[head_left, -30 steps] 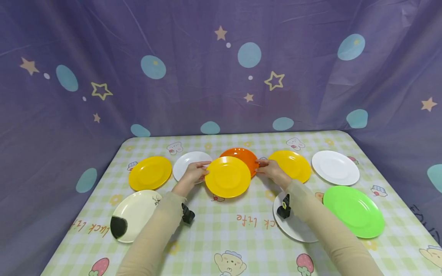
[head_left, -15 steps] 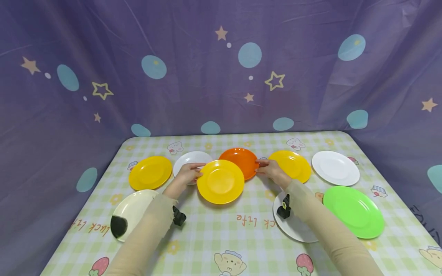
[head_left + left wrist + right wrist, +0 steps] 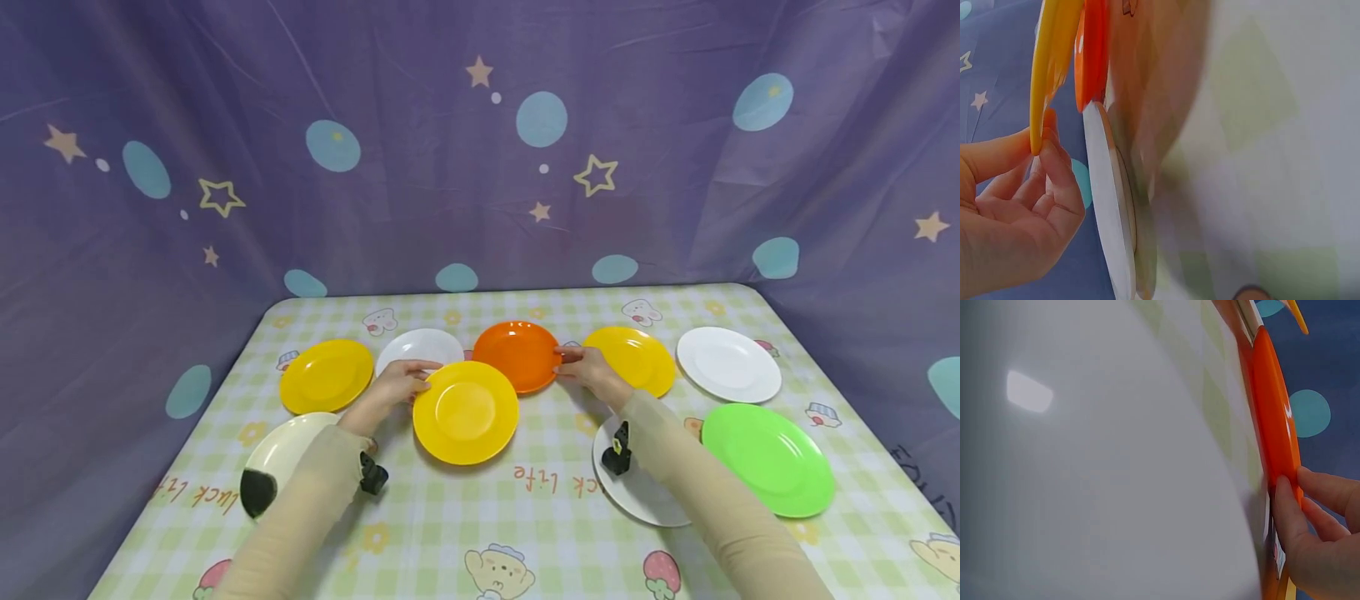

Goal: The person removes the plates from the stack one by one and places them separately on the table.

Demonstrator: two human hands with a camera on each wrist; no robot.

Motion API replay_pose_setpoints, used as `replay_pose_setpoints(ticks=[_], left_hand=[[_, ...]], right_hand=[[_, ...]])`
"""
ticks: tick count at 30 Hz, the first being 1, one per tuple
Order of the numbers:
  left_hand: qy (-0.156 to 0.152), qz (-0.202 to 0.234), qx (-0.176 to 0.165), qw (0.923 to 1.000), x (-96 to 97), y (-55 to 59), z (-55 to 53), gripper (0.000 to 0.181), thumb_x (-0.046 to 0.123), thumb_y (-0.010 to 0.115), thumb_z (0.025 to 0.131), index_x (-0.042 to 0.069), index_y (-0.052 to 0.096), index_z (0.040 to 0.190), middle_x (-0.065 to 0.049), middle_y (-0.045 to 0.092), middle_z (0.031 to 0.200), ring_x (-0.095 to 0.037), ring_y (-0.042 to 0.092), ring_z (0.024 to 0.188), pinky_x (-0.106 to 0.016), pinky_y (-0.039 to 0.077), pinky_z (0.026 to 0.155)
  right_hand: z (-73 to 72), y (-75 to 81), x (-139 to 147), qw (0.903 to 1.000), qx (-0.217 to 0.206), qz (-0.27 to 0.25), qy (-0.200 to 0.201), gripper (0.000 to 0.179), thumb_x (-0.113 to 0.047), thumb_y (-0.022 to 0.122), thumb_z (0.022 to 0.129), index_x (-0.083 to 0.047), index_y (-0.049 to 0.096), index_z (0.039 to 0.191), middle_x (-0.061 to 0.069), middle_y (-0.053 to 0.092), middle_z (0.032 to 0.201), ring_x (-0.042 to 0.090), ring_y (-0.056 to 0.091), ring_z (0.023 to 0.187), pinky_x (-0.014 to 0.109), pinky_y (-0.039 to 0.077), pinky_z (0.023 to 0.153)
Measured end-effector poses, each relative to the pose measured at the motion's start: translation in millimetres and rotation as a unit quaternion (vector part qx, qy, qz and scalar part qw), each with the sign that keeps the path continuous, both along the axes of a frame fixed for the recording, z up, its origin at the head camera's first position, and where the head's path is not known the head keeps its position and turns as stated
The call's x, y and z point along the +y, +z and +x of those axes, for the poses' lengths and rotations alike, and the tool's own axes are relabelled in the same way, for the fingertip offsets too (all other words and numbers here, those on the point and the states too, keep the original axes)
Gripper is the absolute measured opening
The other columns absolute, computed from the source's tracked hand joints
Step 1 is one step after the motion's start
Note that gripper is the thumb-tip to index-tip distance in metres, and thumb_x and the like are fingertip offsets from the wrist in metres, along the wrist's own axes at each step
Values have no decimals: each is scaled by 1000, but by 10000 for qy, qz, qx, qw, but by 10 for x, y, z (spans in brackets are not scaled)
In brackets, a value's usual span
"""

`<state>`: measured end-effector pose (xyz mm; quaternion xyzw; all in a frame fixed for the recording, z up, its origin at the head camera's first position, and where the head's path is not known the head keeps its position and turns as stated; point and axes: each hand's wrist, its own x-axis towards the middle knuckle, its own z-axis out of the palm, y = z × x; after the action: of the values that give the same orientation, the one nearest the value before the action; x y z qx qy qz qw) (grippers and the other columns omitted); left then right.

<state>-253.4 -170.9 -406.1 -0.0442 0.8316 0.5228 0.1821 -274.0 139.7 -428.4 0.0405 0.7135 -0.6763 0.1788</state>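
Head view: a table under a checked cloth (image 3: 480, 517) carries many plates. The left hand (image 3: 396, 385) pinches the left rim of a yellow plate (image 3: 466, 412), which lies directly to the right of that grip, toward the middle of the table, its near edge toward the person. The plate is round, so it has no long axis; it looks slightly raised or tilted, though whether it touches the cloth cannot be told. The right hand (image 3: 588, 370) holds the right rim of an orange plate (image 3: 519, 356), which lies to the left of that grip and just behind the yellow plate. The two plates sit between the two hands, with the left hand nearer the yellow one. A white plate (image 3: 420, 346) lies just beyond the left hand.

Left wrist view: the thumb and curled fingers (image 3: 1054, 165) nip the yellow plate's (image 3: 1052, 56) thin edge, seen edge-on. The orange plate (image 3: 1092, 53) and the white plate (image 3: 1109, 200) stand close beside it. The cloth is blurred.

Right wrist view: fingertips (image 3: 1290, 506) curl against the orange plate's (image 3: 1275, 419) rim, seen edge-on. A pale, blurred plate surface (image 3: 1085, 475) fills most of the frame and hides the rest. The thumb is out of sight here.
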Motion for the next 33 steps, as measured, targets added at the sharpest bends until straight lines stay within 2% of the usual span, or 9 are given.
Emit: replay_pose_setpoints(ticks=[3, 9, 14, 17, 19, 24, 26, 29, 33], left_hand=[[-125, -98, -13, 9999, -40, 0, 17, 34, -2, 49, 85, 2, 54, 119, -10, 58, 92, -13, 47, 61, -23, 41, 52], [-509, -178, 74, 9985, -128, -9, 52, 35, -4, 49, 84, -2, 54, 118, -9, 60, 91, -11, 48, 65, -20, 42, 53], [-657, -260, 50, 9975, -183, 14, 78, 34, -4, 48, 84, -2, 54, 117, -9, 60, 91, -12, 48, 66, -20, 41, 54], [-762, -340, 15, 9965, -211, 26, 93, 34, -4, 47, 84, -2, 54, 117, -8, 58, 90, -12, 47, 68, -20, 40, 55], [-885, -381, 38, 9953, -230, 29, 104, 35, -5, 46, 84, -3, 54, 117, -8, 58, 90, -12, 44, 64, -21, 38, 54], [-1038, -419, 4, 9937, -277, 33, 120, 34, -6, 45, 84, -2, 54, 117, -9, 58, 89, -12, 42, 59, -21, 36, 52], [-991, -446, -67, 9941, -291, 29, 121, 34, -4, 46, 85, 0, 55, 117, -8, 58, 90, -13, 45, 64, -21, 37, 54], [-945, -542, -168, 9939, -316, 21, 121, 32, -2, 48, 86, 2, 56, 117, -8, 58, 93, -14, 47, 73, -21, 40, 59], [-1007, -635, -186, 9927, -345, 6, 128, 32, -3, 48, 85, 1, 56, 116, -9, 57, 95, -16, 46, 76, -21, 40, 60]], right_hand=[[40, 63, -19, 10000, 5, 42, 0, 46, 12, 45, 84, 13, 33, 129, 30, 33, 132, 24, 53, 100, 39, 38, 95], [-122, -214, 32, 9999, 83, -94, 4, 46, 12, 50, 82, 6, 41, 127, 23, 40, 131, 27, 52, 106, 35, 44, 90], [-486, -748, 199, 9961, 352, -786, 209, 41, 10, 61, 76, -1, 58, 115, 19, 56, 112, 24, 60, 90, 32, 52, 76], [-671, -956, 241, 9978, 244, -609, 56, 44, 8, 63, 74, -1, 56, 117, 20, 54, 115, 26, 59, 92, 35, 52, 76], [-560, -820, 186, 9991, 111, -400, -52, 47, 9, 60, 77, 0, 51, 122, 19, 50, 122, 27, 57, 97, 36, 50, 82], [-715, -1058, 276, 9960, 402, -788, 117, 42, 7, 67, 72, -5, 61, 111, 19, 59, 99, 22, 61, 82, 32, 54, 70], [-856, -1238, 330, 9958, 377, -828, 120, 41, 5, 69, 70, -7, 63, 110, 17, 60, 98, 21, 61, 81, 32, 54, 70], [-951, -1351, 361, 9964, 281, -793, 29, 40, 5, 69, 71, -8, 64, 108, 15, 61, 98, 21, 62, 82, 32, 54, 70], [-938, -1347, 365, 9962, 295, -815, 74, 41, 5, 68, 71, -6, 62, 110, 17, 60, 102, 23, 61, 84, 33, 53, 72]])
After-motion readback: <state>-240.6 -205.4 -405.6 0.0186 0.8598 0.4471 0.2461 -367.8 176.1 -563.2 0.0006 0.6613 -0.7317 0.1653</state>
